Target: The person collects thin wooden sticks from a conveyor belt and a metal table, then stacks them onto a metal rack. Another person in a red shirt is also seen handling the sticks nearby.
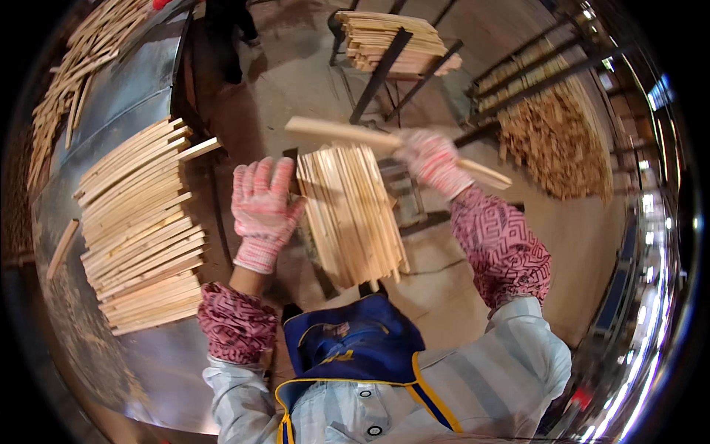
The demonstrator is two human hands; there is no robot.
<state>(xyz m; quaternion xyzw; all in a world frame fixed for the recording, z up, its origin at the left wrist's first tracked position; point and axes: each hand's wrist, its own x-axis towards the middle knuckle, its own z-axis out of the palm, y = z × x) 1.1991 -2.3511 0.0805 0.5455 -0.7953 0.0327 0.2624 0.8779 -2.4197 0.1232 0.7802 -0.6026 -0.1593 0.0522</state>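
My right hand (431, 161), in a pink and white knit glove, grips a wooden slat (336, 132) held crosswise above the far right corner of a stack of slats (347, 214). That slat is slightly blurred. The stack lies straight in front of me on a dark metal stand. At the stack's left side, my left hand (262, 209), gloved alike, has its fingers stretched out and holds nothing. Further left, a wide row of slats (140, 229) rests on a metal table, one slat jutting out past the others at the far right end.
The metal table (159, 370) runs along my left, with a loose slat (63, 249) and a scattered pile (89, 66) on it. A racked bundle (392, 41) stands ahead, near a person in dark trousers (225, 37). More wood (558, 140) is piled at right between metal posts.
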